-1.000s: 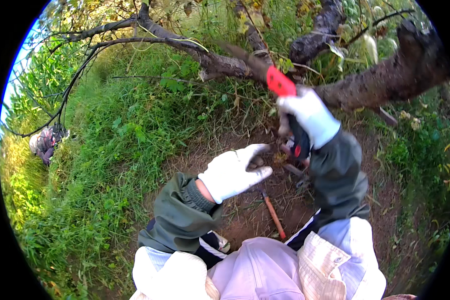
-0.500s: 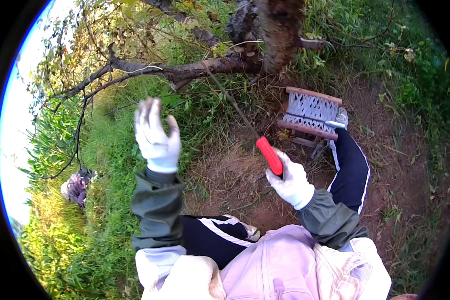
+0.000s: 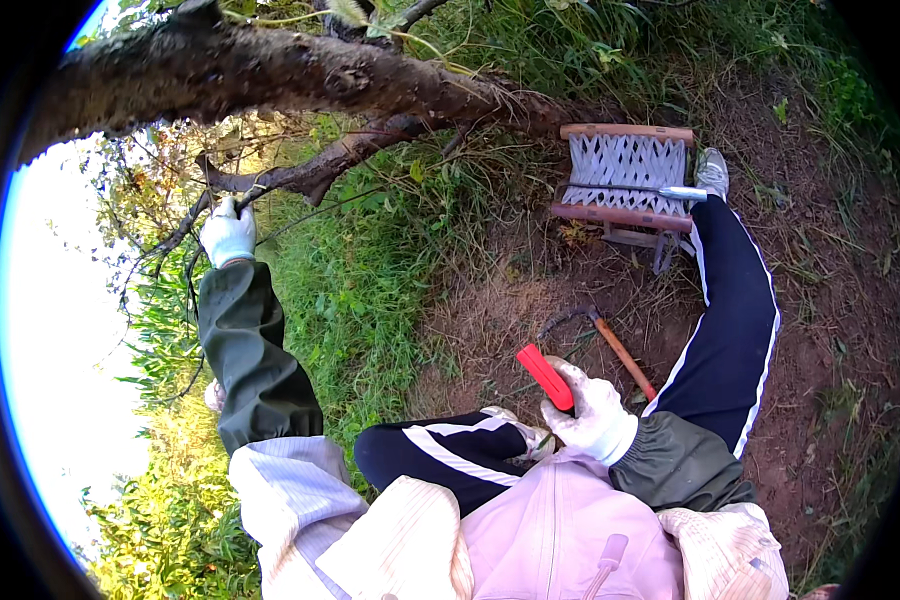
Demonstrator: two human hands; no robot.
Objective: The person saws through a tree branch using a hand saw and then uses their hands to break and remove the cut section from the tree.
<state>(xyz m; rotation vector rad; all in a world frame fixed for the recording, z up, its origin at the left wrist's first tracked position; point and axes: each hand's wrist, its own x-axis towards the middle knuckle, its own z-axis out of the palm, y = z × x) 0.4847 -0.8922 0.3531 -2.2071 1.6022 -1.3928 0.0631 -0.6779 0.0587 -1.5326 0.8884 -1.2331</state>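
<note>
My left hand [image 3: 228, 236], in a white glove, reaches up at the far left and closes around a thin dark branch [image 3: 295, 178] below the thick limb [image 3: 270, 75]. Lower down, near my lap, my right hand [image 3: 592, 412], in a soiled white glove, is wrapped around the red handle [image 3: 545, 377] of a tool. Its long thin blade, plain in the earlier frame, cannot be made out now. A sickle-like tool [image 3: 622, 352] with a wooden handle and a dark curved head lies on the soil just beyond that hand.
A folding stool [image 3: 625, 212] with wooden bars and a woven grey seat stands ahead to the right. Across it lies a thin dark tool with a silver handle [image 3: 682, 193]. My dark-trousered legs [image 3: 730, 310] are spread on the bare soil. Tall grass [image 3: 350, 290] grows to the left.
My left hand has moved left from the air and taken hold of the branch. My right hand has drawn slightly down with the red-handled tool. The sickle-like tool has come into fuller view.
</note>
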